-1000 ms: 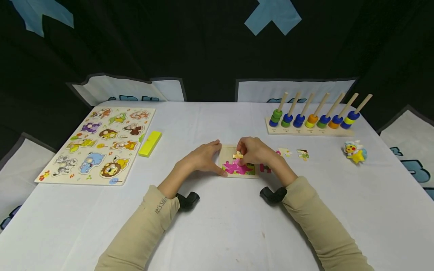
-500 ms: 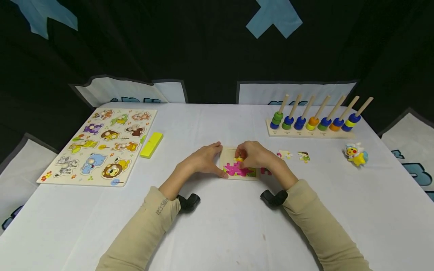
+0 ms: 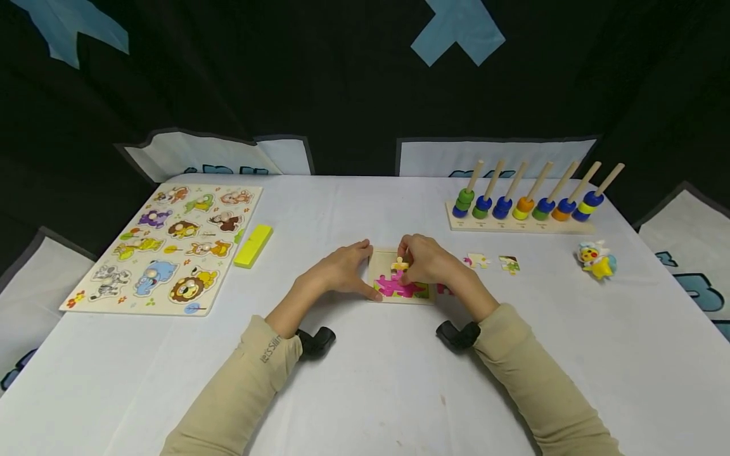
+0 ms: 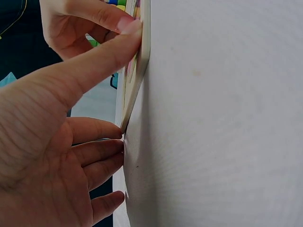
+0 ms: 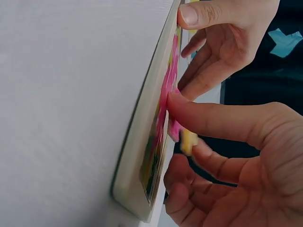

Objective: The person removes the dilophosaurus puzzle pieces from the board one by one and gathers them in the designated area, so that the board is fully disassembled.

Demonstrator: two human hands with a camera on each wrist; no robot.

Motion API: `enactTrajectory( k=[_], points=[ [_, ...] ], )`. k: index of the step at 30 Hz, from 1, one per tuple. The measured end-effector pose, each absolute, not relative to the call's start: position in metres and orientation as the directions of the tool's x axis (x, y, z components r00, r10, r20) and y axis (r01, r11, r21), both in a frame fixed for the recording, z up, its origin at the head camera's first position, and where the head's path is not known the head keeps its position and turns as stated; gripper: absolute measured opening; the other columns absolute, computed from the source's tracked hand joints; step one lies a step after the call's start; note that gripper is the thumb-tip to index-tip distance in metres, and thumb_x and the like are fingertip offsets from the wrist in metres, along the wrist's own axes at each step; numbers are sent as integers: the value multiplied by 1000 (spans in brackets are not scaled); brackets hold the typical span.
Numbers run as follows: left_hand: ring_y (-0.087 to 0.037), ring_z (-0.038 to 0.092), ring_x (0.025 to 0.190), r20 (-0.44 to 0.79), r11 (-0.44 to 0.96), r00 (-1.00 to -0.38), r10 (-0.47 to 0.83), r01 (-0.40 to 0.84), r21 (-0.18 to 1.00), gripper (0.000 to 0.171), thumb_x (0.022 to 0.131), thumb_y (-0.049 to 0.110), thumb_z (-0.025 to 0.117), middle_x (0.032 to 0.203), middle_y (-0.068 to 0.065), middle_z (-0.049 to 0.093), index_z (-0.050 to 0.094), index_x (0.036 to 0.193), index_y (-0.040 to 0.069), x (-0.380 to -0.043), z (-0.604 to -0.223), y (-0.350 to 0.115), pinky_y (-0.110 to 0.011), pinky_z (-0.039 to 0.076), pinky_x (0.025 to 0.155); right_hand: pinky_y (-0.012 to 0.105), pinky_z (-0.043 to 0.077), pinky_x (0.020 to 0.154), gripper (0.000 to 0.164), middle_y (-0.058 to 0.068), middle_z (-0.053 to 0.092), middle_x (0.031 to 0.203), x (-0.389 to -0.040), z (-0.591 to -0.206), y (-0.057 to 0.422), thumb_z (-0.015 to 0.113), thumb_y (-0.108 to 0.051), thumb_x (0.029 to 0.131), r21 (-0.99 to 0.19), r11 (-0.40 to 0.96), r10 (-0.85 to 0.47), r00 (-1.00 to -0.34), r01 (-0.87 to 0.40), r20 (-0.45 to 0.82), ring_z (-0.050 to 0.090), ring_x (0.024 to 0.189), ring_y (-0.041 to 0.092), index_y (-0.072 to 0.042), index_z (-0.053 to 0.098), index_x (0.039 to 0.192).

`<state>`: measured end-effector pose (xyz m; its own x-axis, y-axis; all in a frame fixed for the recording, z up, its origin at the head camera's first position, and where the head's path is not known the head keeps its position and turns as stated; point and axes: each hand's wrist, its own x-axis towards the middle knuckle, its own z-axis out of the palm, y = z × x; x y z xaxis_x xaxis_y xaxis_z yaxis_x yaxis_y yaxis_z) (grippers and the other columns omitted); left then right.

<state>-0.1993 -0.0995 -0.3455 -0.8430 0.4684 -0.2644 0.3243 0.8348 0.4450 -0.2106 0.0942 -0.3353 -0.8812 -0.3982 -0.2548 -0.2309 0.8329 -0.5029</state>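
Note:
A small wooden puzzle board [image 3: 379,254] lies on the white table, with pink and green picture pieces along its near side. My left hand [image 3: 338,273] steadies its left side, thumb on the near corner and fingers spread toward the far one. Over the board, my right hand [image 3: 429,258] pinches a yellow jigsaw piece [image 3: 400,265] above the pink part. In the right wrist view this piece [image 5: 188,142] is tilted up from the board, near the index fingertip, while the thumb touches the pink picture. Beside the board, a pink-and-dark piece [image 3: 443,289] is partly hidden by the right wrist.
Two loose jigsaw pieces, one pale [image 3: 476,260] and one dark green [image 3: 509,264], lie to the right. Behind them stands a peg counting rack [image 3: 521,225] with coloured beads. A yellow figurine [image 3: 596,260], a yellow block [image 3: 253,246] and a large animal puzzle board [image 3: 165,250] also lie around.
The right fingers dipped over the yellow piece, largely covering it half a second ago, then shifted so it shows again. My left hand stays at the board's side.

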Motion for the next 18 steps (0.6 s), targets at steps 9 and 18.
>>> enactTrajectory(
  k=[9, 18],
  points=[
    [-36, 28, 144, -267, 834, -840, 472, 328, 443, 98, 73, 45, 81, 159, -16, 23, 35, 147, 1, -200, -346, -99, -50, 25, 118, 23, 34, 50, 36, 3, 49, 70, -207, -334, 91, 75, -2, 71, -538, 804, -431, -872, -254, -232, 45, 63, 17, -9, 50, 95],
    [-37, 28, 144, -262, 834, -843, 470, 327, 445, 97, 72, 45, 81, 158, -16, 24, 37, 147, 1, -198, -346, -100, -51, 26, 117, 22, 32, 48, 35, 1, 48, 64, -204, -334, 91, 74, 1, 70, -543, 790, -448, -872, -284, -196, 41, 57, 14, -8, 49, 94]
  ],
)
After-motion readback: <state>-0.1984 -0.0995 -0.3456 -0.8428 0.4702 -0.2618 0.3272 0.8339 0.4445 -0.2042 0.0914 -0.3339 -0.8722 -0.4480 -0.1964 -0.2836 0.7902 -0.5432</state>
